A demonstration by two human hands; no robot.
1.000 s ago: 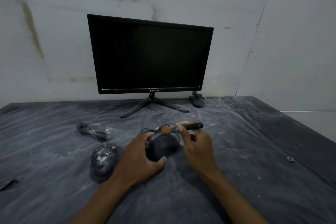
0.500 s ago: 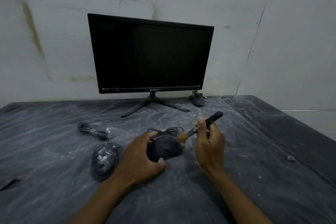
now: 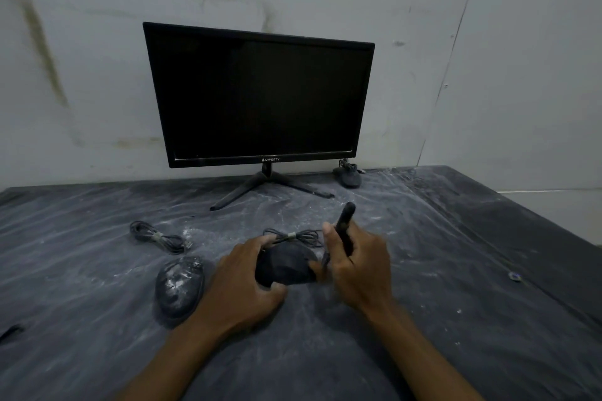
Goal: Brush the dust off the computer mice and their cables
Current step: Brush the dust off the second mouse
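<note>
Item: small dark rounded plastic computer mouse (image 3: 285, 267), wired, resting on the dark dust-streaked plastic-covered surface (image 3: 456, 254) in front of the black flat-screen monitor on a splayed stand (image 3: 259, 94).

Handling, step in hand: brushing the right flank of this mouse.
- Left hand (image 3: 241, 283) curls over the mouse's left side, thumb under its near edge, fingers over the top; it grips and steadies the body.
- Right hand (image 3: 360, 265) is closed around the slim black-handled brush (image 3: 343, 225), handle rising up and away, bristle end down against the mouse's right edge. The bristles are blurred and mostly hidden by the fingers.
- Advice: keep the left grip firm so the mouse does not skate on the slick cover; use short flicks outward and away from the body, not back over cleaned parts; turn the mouse to reach seams and the underside; light pressure should do, as the dust looks loose.

Condition: top shell looks dark and largely free of white dust. Its thin dark bundled cable (image 3: 294, 236), tied at the middle, lies just behind it.

Associated items:
- Second dark oval mouse (image 3: 179, 285), left of the left hand, heavily speckled white; judged not yet cleaned.
- Its coiled dark cable (image 3: 156, 236), behind it.
- Third dark mouse with cable (image 3: 348, 174), by the wall, right of the monitor's stand.
</note>
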